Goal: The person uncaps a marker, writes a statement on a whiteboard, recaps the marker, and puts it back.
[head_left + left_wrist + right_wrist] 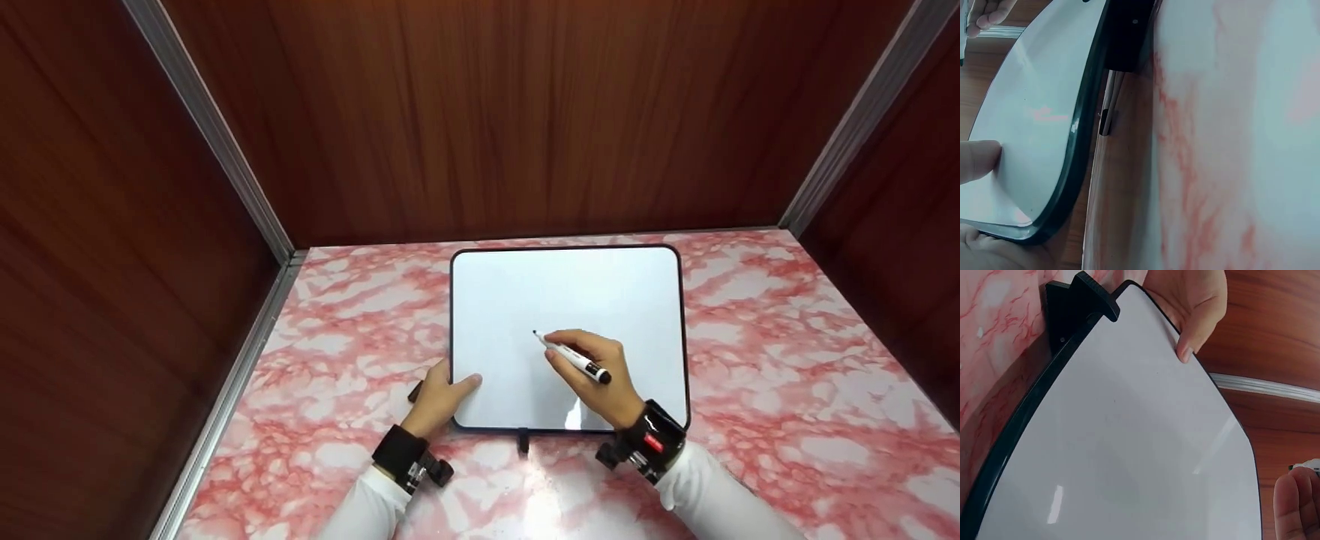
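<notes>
A whiteboard (495, 300) with a thin dark frame and rounded corners takes up the middle of the head view. My left hand (440, 397) grips its left edge near the lower corner, thumb (979, 160) on the white face and fingers behind. Over the board's middle, my right hand (596, 371) pinches a white marker (566, 355) between thumb and fingers. Its dark tip points up and left, close over the white face; its black end points toward the wrist. In the right wrist view only the fingers (1294, 500) and part of the marker (1309, 465) show.
A black bracket (1081, 304) sits at the board's lower edge. Beside my left hand lies a small dark object (415, 391). The red-and-white marbled table (360, 337) ends at a brown wood-look back panel (480, 120), with similar side panels and grey metal strips (217, 135).
</notes>
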Demonstrator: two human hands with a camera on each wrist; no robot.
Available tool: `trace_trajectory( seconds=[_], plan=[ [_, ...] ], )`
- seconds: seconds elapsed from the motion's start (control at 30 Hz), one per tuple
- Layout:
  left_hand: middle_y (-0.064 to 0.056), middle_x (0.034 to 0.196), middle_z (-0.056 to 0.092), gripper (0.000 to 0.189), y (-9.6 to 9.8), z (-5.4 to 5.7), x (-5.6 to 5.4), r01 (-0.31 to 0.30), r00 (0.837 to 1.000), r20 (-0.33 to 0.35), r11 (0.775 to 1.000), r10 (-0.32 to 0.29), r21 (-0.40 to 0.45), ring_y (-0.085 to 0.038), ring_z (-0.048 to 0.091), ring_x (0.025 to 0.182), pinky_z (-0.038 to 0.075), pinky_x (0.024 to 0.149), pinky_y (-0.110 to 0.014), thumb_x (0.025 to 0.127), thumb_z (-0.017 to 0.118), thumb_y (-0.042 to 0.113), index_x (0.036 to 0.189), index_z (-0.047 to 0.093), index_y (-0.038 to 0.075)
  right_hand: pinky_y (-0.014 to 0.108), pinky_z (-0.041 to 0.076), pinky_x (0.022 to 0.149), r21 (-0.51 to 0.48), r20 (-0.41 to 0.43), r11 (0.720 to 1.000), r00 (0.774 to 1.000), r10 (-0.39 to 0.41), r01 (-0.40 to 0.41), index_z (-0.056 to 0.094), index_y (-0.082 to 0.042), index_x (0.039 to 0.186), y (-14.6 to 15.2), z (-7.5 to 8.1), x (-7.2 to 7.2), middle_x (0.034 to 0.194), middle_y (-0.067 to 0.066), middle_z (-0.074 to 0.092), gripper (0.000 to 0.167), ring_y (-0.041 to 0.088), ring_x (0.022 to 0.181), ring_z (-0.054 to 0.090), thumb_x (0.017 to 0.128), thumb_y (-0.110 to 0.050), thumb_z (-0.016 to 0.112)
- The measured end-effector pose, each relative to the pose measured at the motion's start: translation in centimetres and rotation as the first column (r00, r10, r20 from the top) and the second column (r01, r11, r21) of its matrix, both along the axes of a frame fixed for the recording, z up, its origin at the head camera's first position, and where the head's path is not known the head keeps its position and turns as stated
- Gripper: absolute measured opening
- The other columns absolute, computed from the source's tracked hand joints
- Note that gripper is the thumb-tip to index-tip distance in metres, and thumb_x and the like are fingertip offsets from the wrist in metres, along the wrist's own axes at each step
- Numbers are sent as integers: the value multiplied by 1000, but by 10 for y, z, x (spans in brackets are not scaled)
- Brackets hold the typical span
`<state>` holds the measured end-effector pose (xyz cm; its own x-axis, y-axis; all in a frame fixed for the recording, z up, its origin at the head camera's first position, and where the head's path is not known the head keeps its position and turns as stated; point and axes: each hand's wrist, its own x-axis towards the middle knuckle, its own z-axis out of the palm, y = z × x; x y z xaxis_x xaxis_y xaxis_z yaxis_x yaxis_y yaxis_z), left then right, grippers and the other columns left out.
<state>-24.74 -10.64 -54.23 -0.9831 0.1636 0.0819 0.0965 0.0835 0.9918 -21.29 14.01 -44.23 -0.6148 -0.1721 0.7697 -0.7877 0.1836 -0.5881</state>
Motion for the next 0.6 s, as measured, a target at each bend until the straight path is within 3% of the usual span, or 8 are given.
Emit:
trace_trajectory(
  seconds=[0.27,0.4,0.6],
  plan=[
    [-24,105,67,31,0,27,15,26,1000,-14,999,-26,19,-29,67,90,57,76,-39,91,62,0,118,56,-13,23,47,49,29,23,998,998,-51,50,66,9,91,-24,3,-11,75,14,68,20,20,56,60,72,15,71],
    [-21,106,67,31,0,29,17,14,1000,-1,1000,-14,16,-27,67,91,56,77,-37,90,63,1,119,57,-11,22,48,50,51,21,997,998,-65,64,67,6,88,-35,2,-18,76,14,69,19,19,57,61,72,15,71],
    [-21,107,67,33,2,26,14,16,1000,12,1000,-16,11,-27,67,92,56,78,-38,90,62,1,121,57,-9,20,47,51,71,13,995,997,-74,73,69,3,88,-46,-21,-43,79,11,70,20,19,58,61,72,12,76]
  ],
)
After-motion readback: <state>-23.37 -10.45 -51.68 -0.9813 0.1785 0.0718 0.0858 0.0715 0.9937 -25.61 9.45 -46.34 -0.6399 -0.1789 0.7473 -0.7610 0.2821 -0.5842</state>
